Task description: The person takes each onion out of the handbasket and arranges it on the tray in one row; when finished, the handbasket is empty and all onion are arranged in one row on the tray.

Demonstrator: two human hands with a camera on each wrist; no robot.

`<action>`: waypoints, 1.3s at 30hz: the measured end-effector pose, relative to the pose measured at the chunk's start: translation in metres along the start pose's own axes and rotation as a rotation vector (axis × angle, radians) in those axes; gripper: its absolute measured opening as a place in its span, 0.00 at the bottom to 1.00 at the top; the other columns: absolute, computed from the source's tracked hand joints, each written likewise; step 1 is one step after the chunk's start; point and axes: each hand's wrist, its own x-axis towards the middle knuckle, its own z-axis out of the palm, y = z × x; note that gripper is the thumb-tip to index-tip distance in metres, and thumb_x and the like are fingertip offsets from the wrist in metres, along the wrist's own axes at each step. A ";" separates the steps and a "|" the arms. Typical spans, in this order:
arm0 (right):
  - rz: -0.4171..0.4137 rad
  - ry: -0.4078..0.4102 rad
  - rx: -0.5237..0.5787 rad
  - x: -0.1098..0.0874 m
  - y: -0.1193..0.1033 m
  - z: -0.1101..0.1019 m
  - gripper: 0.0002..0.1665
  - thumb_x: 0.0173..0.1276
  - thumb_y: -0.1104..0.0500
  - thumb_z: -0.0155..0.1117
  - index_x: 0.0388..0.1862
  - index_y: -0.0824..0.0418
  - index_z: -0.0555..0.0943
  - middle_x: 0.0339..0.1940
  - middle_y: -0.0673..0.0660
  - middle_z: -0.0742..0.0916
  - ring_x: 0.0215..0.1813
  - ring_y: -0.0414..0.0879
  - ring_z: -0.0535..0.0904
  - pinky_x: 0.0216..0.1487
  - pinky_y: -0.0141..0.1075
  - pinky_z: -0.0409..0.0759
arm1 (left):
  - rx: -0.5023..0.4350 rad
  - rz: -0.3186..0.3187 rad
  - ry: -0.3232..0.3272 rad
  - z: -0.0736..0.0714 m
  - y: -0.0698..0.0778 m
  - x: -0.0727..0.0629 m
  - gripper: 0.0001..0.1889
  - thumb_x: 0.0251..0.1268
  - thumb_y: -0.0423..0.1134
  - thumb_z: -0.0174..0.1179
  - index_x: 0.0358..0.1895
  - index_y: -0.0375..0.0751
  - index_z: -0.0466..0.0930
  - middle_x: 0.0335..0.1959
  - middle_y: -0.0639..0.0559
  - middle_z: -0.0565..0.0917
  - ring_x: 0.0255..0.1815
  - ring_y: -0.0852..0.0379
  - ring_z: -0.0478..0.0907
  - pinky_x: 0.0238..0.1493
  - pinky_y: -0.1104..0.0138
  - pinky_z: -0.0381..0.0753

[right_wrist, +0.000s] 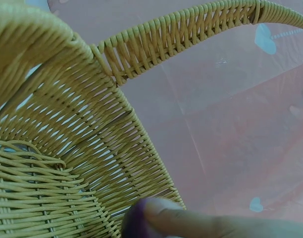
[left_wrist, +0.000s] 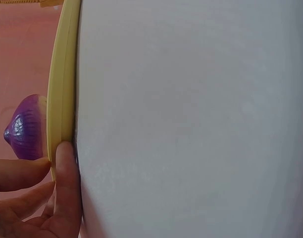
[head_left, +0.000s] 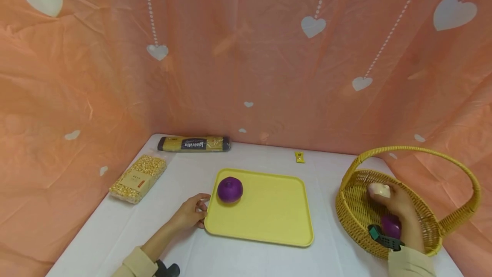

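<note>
At the left side of a yellow tray (head_left: 265, 208), my left hand (head_left: 192, 211) pinches the rim between thumb and fingers. A purple onion (head_left: 229, 190) with a pointed top sits in the tray's upper left part; the left wrist view shows this onion (left_wrist: 27, 128) beyond the rim. My right hand (head_left: 399, 200) is inside a wicker basket (head_left: 355, 198) and grips a purple-and-white onion (head_left: 379, 190). In the right wrist view only a finger and the dark purple side of the held onion (right_wrist: 135, 220) show. Another purple, glossy vegetable (head_left: 391, 225) lies in the basket beneath my right wrist.
A bag of yellow kernels (head_left: 139, 178) lies at the table's left edge. Along the back lie a long yellow-and-black package (head_left: 194, 144) and a small yellow packet (head_left: 299, 157). The basket's tall handle (head_left: 419, 151) arches over my right hand. A pink curtain (head_left: 246, 63) surrounds the table.
</note>
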 end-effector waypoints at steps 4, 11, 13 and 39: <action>0.021 -0.004 0.030 -0.003 -0.006 -0.003 0.50 0.65 0.45 0.58 0.67 0.79 0.50 0.55 0.80 0.67 0.50 0.66 0.68 0.37 0.35 0.74 | -0.006 0.011 -0.009 0.000 -0.001 0.000 0.27 0.52 0.17 0.51 0.59 0.23 0.64 0.31 0.42 0.71 0.22 0.56 0.72 0.20 0.65 0.84; -0.104 0.084 0.017 -0.010 -0.014 -0.008 0.41 0.64 0.49 0.61 0.63 0.77 0.60 0.52 0.77 0.73 0.40 0.44 0.73 0.32 0.25 0.73 | 0.003 -0.010 0.005 0.001 0.000 0.000 0.26 0.53 0.17 0.52 0.60 0.24 0.65 0.31 0.43 0.71 0.22 0.56 0.73 0.21 0.65 0.84; -0.133 0.107 0.012 -0.012 -0.016 -0.010 0.39 0.64 0.50 0.62 0.62 0.76 0.61 0.50 0.76 0.74 0.37 0.37 0.71 0.30 0.23 0.72 | 0.008 -0.013 0.012 0.001 0.000 0.000 0.26 0.53 0.17 0.51 0.60 0.24 0.65 0.31 0.43 0.71 0.22 0.56 0.73 0.21 0.65 0.84; -0.368 0.216 -0.001 -0.041 -0.062 -0.027 0.38 0.59 0.58 0.67 0.64 0.72 0.64 0.54 0.71 0.71 0.36 0.27 0.65 0.27 0.22 0.71 | 0.012 -0.020 0.010 0.002 0.002 0.000 0.27 0.51 0.16 0.52 0.59 0.24 0.65 0.32 0.41 0.71 0.22 0.56 0.71 0.20 0.64 0.84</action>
